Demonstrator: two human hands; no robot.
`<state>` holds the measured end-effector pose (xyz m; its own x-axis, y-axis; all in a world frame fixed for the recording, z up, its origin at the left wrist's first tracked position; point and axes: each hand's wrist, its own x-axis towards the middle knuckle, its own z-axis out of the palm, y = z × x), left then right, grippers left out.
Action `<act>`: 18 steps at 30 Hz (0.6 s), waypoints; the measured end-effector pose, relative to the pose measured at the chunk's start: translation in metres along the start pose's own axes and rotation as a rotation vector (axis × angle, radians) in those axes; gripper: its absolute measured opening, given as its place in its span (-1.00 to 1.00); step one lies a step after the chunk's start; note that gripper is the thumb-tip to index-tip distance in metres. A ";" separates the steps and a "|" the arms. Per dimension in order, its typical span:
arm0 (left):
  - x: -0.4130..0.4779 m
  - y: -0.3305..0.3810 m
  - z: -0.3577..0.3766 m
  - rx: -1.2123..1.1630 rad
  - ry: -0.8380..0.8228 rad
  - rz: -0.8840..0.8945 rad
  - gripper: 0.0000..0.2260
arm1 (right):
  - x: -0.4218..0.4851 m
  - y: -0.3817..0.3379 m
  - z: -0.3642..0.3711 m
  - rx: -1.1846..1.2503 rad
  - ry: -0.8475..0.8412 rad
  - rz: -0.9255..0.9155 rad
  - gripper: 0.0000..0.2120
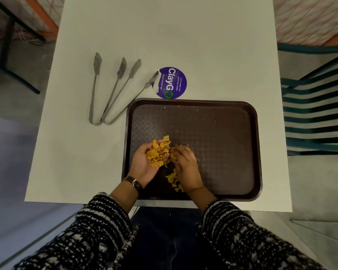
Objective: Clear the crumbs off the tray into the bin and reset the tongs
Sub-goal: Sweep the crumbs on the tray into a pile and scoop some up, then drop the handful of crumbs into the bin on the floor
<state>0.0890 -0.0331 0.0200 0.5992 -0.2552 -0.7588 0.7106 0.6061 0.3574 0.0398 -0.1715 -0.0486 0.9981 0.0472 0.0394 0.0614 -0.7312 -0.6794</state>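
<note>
Left hand (pixel 144 164) is cupped palm-up, cradling a heap of yellow crumbs (pixel 158 153), apparently serving as the scoop. Right hand (pixel 185 166) lies palm-down with fingers curled, raking further crumbs toward it; a small pile (pixel 174 180) remains beneath its wrist. Both work over the near-left part of the brown tray (pixel 256 152), where fine specks persist. Two steel tongs (pixel 113 92) lie untouched on the table (pixel 183 36), far left. Purple sticker (pixel 171 82) reads "ClayGo". No bin is in view.
</note>
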 end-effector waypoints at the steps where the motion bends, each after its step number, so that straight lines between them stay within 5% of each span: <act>1: 0.002 0.000 0.001 -0.007 0.009 0.004 -0.64 | 0.002 -0.003 -0.001 0.033 0.036 0.032 -0.74; 5: 0.006 -0.003 0.007 -0.020 0.050 0.036 -0.69 | 0.014 -0.028 -0.016 0.340 0.203 0.387 -0.84; 10: 0.010 -0.011 0.030 -0.123 0.098 0.082 -0.77 | 0.034 -0.047 -0.043 1.258 0.416 0.943 -0.90; 13: 0.012 -0.019 0.056 -0.202 0.107 0.098 -0.77 | 0.044 -0.057 -0.055 1.616 0.492 0.971 -0.86; 18: 0.005 -0.021 0.097 -0.332 0.027 0.113 -0.74 | 0.057 -0.069 -0.080 1.805 0.569 0.848 -0.81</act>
<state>0.1124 -0.1203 0.0617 0.6542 -0.1552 -0.7402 0.4791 0.8424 0.2468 0.0926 -0.1722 0.0590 0.6823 -0.2953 -0.6688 -0.0298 0.9028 -0.4290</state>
